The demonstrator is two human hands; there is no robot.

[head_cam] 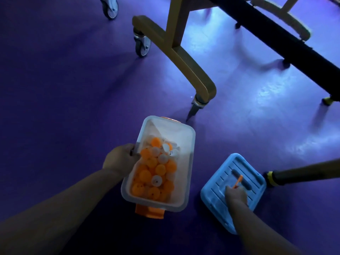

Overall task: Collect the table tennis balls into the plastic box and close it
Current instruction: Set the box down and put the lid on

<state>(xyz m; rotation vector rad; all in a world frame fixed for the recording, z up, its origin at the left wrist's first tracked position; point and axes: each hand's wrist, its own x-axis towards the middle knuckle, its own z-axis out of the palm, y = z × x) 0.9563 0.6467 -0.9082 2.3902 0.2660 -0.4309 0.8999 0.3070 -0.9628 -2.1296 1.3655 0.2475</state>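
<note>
One plastic box [191, 144], one blue lid [217, 196], two hands. The translucent box sits open on the purple floor [64, 89] and holds a heap of table tennis balls [156, 170]. Most are orange and a handful white, piled too thickly for an exact count, and they fill the near half while the far end shows bare wall. Two orange latches show on the box, one [149, 211] at its 6 o'clock end and one [170, 119] at 12 o'clock.

The left hand [120, 160] grips the rim at the box's 9 o'clock, fingers curled over the edge. The lid lies flat on the floor at the box's 4 o'clock, just beside it. The right hand [236, 196] rests on the lid and pinches the near end of its orange handle [238, 180].

At the box's 12 o'clock stands a golden table leg [184, 61], with two caster wheels [141, 45] at 11 o'clock.
</note>
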